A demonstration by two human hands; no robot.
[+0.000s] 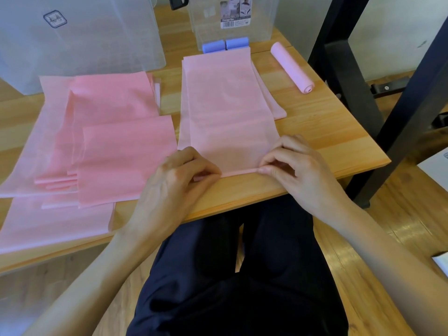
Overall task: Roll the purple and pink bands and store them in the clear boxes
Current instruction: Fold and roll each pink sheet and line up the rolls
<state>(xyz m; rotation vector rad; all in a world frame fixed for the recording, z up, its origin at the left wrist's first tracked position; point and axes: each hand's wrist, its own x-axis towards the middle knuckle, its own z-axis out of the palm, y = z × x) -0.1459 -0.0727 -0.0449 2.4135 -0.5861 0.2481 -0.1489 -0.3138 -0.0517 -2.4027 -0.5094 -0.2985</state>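
Observation:
A long pale pink band (225,105) lies flat on the wooden table (327,132), stretching away from me. Its near end is curled into a thin tight roll (238,172). My left hand (179,178) pinches the roll's left end and my right hand (291,166) pinches its right end. A finished pink roll (291,66) lies at the back right. Two purple rolls (225,44) sit inside the smaller clear box (232,20) at the back centre. A larger clear box (80,37) stands at the back left.
A pile of several flat pink bands (97,141) covers the left half of the table, hanging over its near edge. Black metal frame legs (351,81) stand just beyond the table's right edge. My dark-trousered lap is under the near edge.

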